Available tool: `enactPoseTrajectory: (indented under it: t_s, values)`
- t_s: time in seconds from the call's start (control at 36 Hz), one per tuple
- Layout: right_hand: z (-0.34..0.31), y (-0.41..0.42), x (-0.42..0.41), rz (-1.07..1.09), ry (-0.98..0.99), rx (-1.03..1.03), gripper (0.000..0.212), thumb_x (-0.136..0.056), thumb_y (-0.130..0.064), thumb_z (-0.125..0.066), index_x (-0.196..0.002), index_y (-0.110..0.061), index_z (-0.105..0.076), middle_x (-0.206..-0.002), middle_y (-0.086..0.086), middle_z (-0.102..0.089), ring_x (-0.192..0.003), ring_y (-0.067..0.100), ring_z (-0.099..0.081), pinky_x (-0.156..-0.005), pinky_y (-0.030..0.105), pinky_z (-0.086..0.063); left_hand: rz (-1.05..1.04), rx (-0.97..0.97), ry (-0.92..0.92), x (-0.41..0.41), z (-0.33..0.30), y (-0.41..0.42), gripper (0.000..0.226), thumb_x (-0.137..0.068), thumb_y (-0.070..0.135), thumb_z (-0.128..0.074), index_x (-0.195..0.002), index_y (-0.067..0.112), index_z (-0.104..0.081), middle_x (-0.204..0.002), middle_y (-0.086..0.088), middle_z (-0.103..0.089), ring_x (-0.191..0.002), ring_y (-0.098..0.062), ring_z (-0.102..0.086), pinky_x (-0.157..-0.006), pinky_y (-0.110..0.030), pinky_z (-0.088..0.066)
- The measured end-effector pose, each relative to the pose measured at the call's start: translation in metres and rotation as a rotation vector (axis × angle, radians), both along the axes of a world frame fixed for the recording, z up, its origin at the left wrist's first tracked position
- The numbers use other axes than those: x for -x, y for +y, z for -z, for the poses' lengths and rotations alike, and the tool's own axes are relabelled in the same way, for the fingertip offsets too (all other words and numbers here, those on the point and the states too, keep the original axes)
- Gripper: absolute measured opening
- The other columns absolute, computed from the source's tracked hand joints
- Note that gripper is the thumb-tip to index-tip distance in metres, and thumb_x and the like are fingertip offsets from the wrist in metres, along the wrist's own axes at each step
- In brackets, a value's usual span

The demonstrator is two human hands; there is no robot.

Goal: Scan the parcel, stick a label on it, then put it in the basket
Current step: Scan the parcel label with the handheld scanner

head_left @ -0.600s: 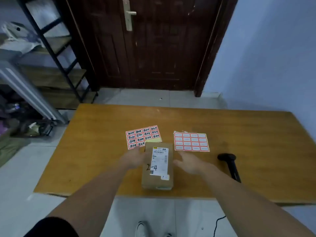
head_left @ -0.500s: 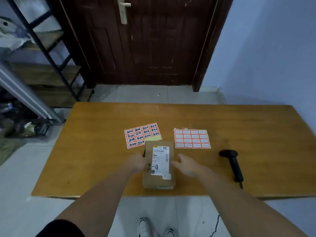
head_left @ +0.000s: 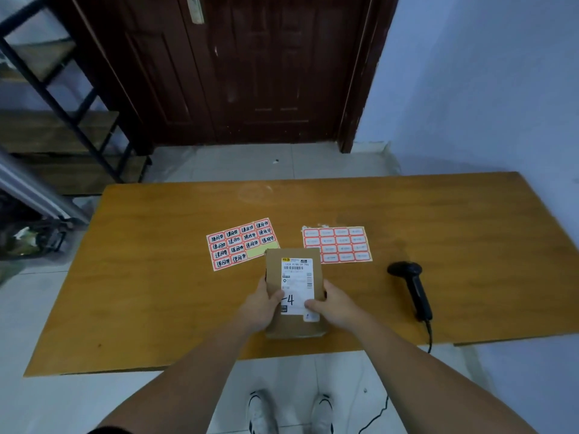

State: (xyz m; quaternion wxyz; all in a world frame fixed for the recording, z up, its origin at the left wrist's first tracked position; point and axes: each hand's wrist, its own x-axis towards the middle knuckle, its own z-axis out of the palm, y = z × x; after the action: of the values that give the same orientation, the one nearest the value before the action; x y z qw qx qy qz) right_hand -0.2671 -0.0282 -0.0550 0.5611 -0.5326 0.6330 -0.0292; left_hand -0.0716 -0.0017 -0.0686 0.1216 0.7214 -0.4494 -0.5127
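Cardboard parcel (head_left: 294,296) sits on the wooden table (head_left: 156,277), clamped between both hands: left hand (head_left: 260,305) thumb and right hand (head_left: 336,305) thumb pressing its white shipping label (head_left: 297,277).

A dark brown wooden door (head_left: 250,67) with a pale handle plate (head_left: 195,9) stands in the far wall. The wall (head_left: 485,83) to its right is bluish-white. Pale tiles cover the floor (head_left: 266,159). A black metal-framed shelf unit (head_left: 62,120), perhaps holding wooden boards, stands at left. An orange-brown wooden table (head_left: 438,214) fills the foreground under dim light.
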Motion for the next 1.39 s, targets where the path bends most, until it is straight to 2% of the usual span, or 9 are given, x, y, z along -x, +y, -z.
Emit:
enactPoseTrajectory:
  t_s: [0.58,0.64,0.72,0.81,0.89,1.0,1.14,1.22,1.39]
  values:
    - [0.012,-0.009,0.078,-0.13,0.005,0.021,0.075,-0.096,-0.035,-0.071,-0.159,-0.026,-0.031,-0.159,-0.004,-0.05,-0.146,0.023,-0.048,-0.113,0.042,-0.048,-0.059,-0.001,-0.061,0.064,0.014,0.009,0.065,-0.104,0.053,-0.049,-0.158,0.024,-0.03,-0.145,-0.004,-0.063,-0.121,-0.028,-0.065,-0.104,-0.045,-0.053]
    - [0.007,-0.015,0.095,-0.106,0.11,0.136,0.075,-0.094,-0.042,-0.071,-0.158,-0.024,-0.035,-0.154,-0.002,-0.054,-0.141,0.023,-0.052,-0.109,0.039,-0.048,-0.062,0.005,-0.062,0.063,0.017,0.008,0.067,-0.103,0.054,-0.05,-0.16,0.026,-0.025,-0.145,-0.004,-0.063,-0.121,-0.029,-0.066,-0.105,-0.048,-0.053]
    - [0.003,-0.029,0.131,0.051,0.265,0.408,0.052,-0.098,-0.039,-0.067,-0.145,-0.021,-0.053,-0.136,0.001,-0.067,-0.121,0.019,-0.065,-0.098,0.035,-0.056,-0.076,-0.011,-0.062,0.062,0.022,0.008,0.068,-0.103,0.055,-0.05,-0.16,0.027,-0.025,-0.145,-0.004,-0.063,-0.121,-0.029,-0.065,-0.106,-0.05,-0.053]
    - [0.003,-0.042,0.168,0.136,0.386,0.548,0.044,-0.097,-0.033,-0.067,-0.136,-0.016,-0.057,-0.131,0.006,-0.062,-0.123,0.024,-0.059,-0.098,0.038,-0.052,-0.088,0.002,-0.055,0.064,0.022,0.008,0.067,-0.104,0.052,-0.051,-0.16,0.025,-0.025,-0.144,-0.006,-0.064,-0.12,-0.03,-0.065,-0.106,-0.049,-0.052]
    - [0.013,-0.05,0.194,0.221,0.469,0.492,0.055,-0.094,-0.032,-0.072,-0.141,-0.011,-0.052,-0.138,0.011,-0.055,-0.131,0.03,-0.049,-0.109,0.043,-0.045,-0.106,0.007,-0.027,0.064,0.019,0.008,0.066,-0.104,0.049,-0.052,-0.16,0.026,-0.026,-0.143,-0.005,-0.063,-0.12,-0.03,-0.065,-0.104,-0.048,-0.053]
    - [0.037,-0.053,0.21,0.295,0.4,0.218,0.077,-0.089,-0.037,-0.077,-0.151,-0.007,-0.041,-0.145,0.018,-0.051,-0.133,0.038,-0.051,-0.11,0.049,-0.046,-0.128,0.005,-0.014,0.06,0.021,0.009,0.065,-0.103,0.05,-0.054,-0.158,0.025,-0.032,-0.141,-0.002,-0.066,-0.115,-0.026,-0.068,-0.103,-0.047,-0.055]
    - [0.062,-0.049,0.206,0.237,0.421,0.089,0.045,-0.1,-0.037,-0.062,-0.133,-0.007,-0.053,-0.114,0.012,-0.063,-0.098,0.031,-0.062,-0.082,0.041,-0.052,-0.127,-0.001,-0.014,0.058,0.028,0.01,0.066,-0.1,0.055,-0.055,-0.157,0.027,-0.035,-0.137,0.001,-0.069,-0.109,-0.022,-0.07,-0.098,-0.045,-0.058]
    - [0.065,-0.048,0.202,0.264,0.449,0.088,0.034,-0.105,-0.03,-0.055,-0.128,-0.006,-0.054,-0.105,0.012,-0.059,-0.09,0.03,-0.059,-0.076,0.038,-0.05,-0.126,-0.005,-0.008,0.059,0.027,0.011,0.066,-0.101,0.054,-0.055,-0.158,0.028,-0.034,-0.138,0.0,-0.068,-0.111,-0.022,-0.069,-0.098,-0.041,-0.057]
    - [0.032,-0.053,0.172,0.321,0.274,0.234,0.022,-0.097,-0.023,-0.064,-0.112,-0.01,-0.056,-0.1,0.016,-0.069,-0.072,0.021,-0.063,-0.058,0.032,-0.048,-0.104,-0.006,-0.022,0.06,0.024,0.009,0.064,-0.102,0.054,-0.053,-0.157,0.027,-0.034,-0.138,-0.001,-0.068,-0.113,-0.023,-0.069,-0.1,-0.045,-0.057]
